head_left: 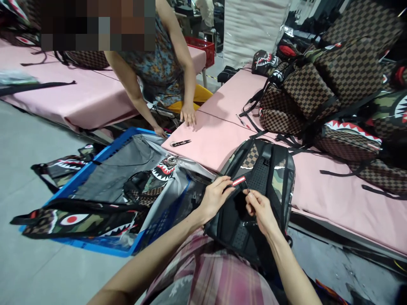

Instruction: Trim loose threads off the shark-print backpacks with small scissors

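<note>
A black backpack (232, 212) with checkered and camouflage panels leans between my lap and the table edge, its padded back and straps facing up. Above it, my left hand (216, 197) pinches one end of a small red-and-white strip (239, 181), which has a dark piece at its far end. Close to that dark end, my right hand (259, 207) is closed, thumb against fingers. Whatever it grips is too small and dark to make out.
Thread snips (180, 143) and a pen (243, 122) lie on the pink table (219, 140). Checkered backpacks (305, 93) are heaped at right. At left stands a blue crate (127, 250) holding shark-mouth bags. Across the table corner, a co-worker's hand (188, 115) rests on the tabletop.
</note>
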A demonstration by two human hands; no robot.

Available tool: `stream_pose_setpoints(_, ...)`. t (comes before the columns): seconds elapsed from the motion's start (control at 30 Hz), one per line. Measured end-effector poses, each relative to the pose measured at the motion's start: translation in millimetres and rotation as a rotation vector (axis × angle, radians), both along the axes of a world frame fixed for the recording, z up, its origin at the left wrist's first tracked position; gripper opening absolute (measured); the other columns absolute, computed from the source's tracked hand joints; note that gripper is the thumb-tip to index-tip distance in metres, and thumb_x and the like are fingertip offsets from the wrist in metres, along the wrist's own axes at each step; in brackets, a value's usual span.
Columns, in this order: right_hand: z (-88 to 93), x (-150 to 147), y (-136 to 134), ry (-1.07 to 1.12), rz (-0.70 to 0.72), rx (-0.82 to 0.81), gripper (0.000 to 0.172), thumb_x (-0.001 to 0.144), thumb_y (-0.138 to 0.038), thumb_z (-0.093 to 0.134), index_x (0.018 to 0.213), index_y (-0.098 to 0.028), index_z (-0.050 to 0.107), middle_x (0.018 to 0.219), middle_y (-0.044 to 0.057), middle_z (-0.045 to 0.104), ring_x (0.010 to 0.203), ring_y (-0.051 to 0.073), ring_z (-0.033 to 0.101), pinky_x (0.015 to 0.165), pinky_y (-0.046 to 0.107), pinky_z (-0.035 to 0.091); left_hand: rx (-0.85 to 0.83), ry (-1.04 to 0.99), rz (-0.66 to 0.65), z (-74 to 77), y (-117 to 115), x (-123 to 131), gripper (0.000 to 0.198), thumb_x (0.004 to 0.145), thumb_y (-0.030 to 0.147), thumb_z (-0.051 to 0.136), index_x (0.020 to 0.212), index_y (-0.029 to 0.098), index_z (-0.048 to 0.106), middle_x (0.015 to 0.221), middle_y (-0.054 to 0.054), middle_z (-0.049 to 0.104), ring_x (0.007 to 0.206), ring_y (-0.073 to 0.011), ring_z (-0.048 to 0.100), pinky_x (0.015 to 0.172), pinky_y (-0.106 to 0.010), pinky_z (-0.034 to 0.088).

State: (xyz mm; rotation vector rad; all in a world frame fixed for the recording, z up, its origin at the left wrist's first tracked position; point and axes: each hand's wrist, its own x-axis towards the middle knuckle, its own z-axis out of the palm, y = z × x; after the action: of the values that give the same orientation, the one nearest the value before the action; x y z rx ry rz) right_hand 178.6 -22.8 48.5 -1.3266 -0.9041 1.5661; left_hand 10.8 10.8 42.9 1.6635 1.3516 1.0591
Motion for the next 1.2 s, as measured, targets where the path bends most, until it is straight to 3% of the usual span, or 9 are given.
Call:
stream_pose_setpoints(0.13, 6.0, -16.2, -8.9, 0.371, 0.069, -0.302, 0.04, 0.07, -0.048, 0.069, 0.085, -0.012, 0.063, 0.061, -0.005, 0.042, 0.044, 0.002, 0.031, 0.039, 0.016, 0.017, -0.04, -0.045, 0.012, -0.2, 1.6, -4.3, 0.013, 0.078, 0.024, 0.056, 0.076, 0.021, 0.069, 0.1, -0.006, 0.064, 0.096, -0.02, 0.058, 0.091, -0.033, 0.043)
stream_pose_setpoints(0.33, 2.0, -18.7, -10.8, 0.552, 0.055, -0.493, 0.034, 0.069, -0.037, 0.073, 0.083, -0.009, 0.063, 0.06, -0.002, 0.046, 0.043, 0.001, 0.032, 0.038, 0.014, 0.018, -0.06, -0.087, 0.032, 2.5, 3.7, -6.6, 0.013, 0.077, 0.024, 0.056, 0.073, 0.021, 0.068, 0.095, -0.006, 0.064, 0.088, -0.019, 0.059, 0.083, -0.032, 0.046)
stream_pose_setpoints(0.63, 2.0, -12.7, -2.4, 0.678, 0.124, -0.606, 0.028, 0.077, -0.033, 0.067, 0.084, -0.007, 0.061, 0.057, -0.005, 0.041, 0.04, 0.0, 0.028, 0.035, 0.012, 0.014, -0.039, -0.092, 0.053, 0.7, 4.9, -7.7, 0.013, 0.078, 0.024, 0.056, 0.071, 0.02, 0.067, 0.093, -0.006, 0.064, 0.085, -0.0175, 0.059, 0.081, -0.029, 0.045)
stream_pose_setpoints(0.83, -0.2, -17.8, 9.4, 0.623, 0.094, -0.563, 0.025, 0.079, -0.032, 0.065, 0.082, -0.007, 0.062, 0.054, -0.005, 0.04, 0.038, 0.0, 0.026, 0.034, 0.012, 0.015, -0.039, -0.101, 0.067, -1.0, 0.8, -5.9, 0.015, 0.079, 0.027, 0.055, 0.075, 0.02, 0.068, 0.095, -0.005, 0.061, 0.083, -0.016, 0.058, 0.076, -0.027, 0.044)
stream_pose_setpoints(0.97, -5.0, -21.0, 12.2, 0.544, 0.077, -0.527, 0.023, 0.074, -0.03, 0.069, 0.079, -0.009, 0.062, 0.052, -0.007, 0.038, 0.037, 0.0, 0.023, 0.034, 0.013, 0.013, -0.124, -0.183, 0.106, -8.7, 4.8, -3.4, 0.013, 0.076, 0.028, 0.058, 0.072, 0.019, 0.067, 0.094, -0.005, 0.063, 0.081, -0.0156, 0.058, 0.074, -0.026, 0.045)
stream_pose_setpoints(1.03, -6.3, -17.7, 9.3, 0.517, 0.086, -0.486, 0.026, 0.071, -0.032, 0.071, 0.079, -0.009, 0.062, 0.053, -0.007, 0.038, 0.038, 0.0, 0.023, 0.035, 0.014, 0.012, -0.214, -0.265, 0.143, -15.5, 8.0, -14.1, 0.015, 0.074, 0.031, 0.059, 0.072, 0.018, 0.065, 0.083, -0.004, 0.065, 0.074, -0.0152, 0.058, 0.071, -0.025, 0.045)
stream_pose_setpoints(1.1, -6.7, -10.1, 4.1, 0.49, 0.094, -0.418, 0.03, 0.069, -0.036, 0.073, 0.082, -0.01, 0.064, 0.056, -0.005, 0.041, 0.041, 0.001, 0.026, 0.036, 0.014, 0.013, -0.288, -0.316, 0.202, -23.8, 7.1, -40.2, 0.019, 0.073, 0.036, 0.06, 0.074, 0.017, 0.064, 0.071, -0.003, 0.064, 0.069, -0.0159, 0.058, 0.069, -0.026, 0.046)
stream_pose_setpoints(1.17, -7.1, 0.2, -2.0, 0.443, 0.071, -0.355, 0.033, 0.067, -0.038, 0.074, 0.085, -0.011, 0.065, 0.061, -0.003, 0.045, 0.045, 0.002, 0.03, 0.038, 0.015, 0.015, -0.304, -0.207, 0.26, -32.4, -1.1, -79.9, 0.022, 0.072, 0.038, 0.059, 0.08, 0.018, 0.064, 0.072, -0.004, 0.064, 0.072, -0.0188, 0.06, 0.071, -0.029, 0.047)
stream_pose_setpoints(1.2, -7.6, 5.3, -4.8, 0.415, 0.049, -0.334, 0.034, 0.066, -0.038, 0.074, 0.086, -0.012, 0.065, 0.064, -0.002, 0.047, 0.046, 0.002, 0.032, 0.039, 0.016, 0.016, -0.287, -0.051, 0.285, -36.2, -8.0, -102.0, 0.022, 0.072, 0.035, 0.059, 0.086, 0.019, 0.064, 0.076, -0.005, 0.065, 0.079, -0.0216, 0.061, 0.076, -0.033, 0.046)
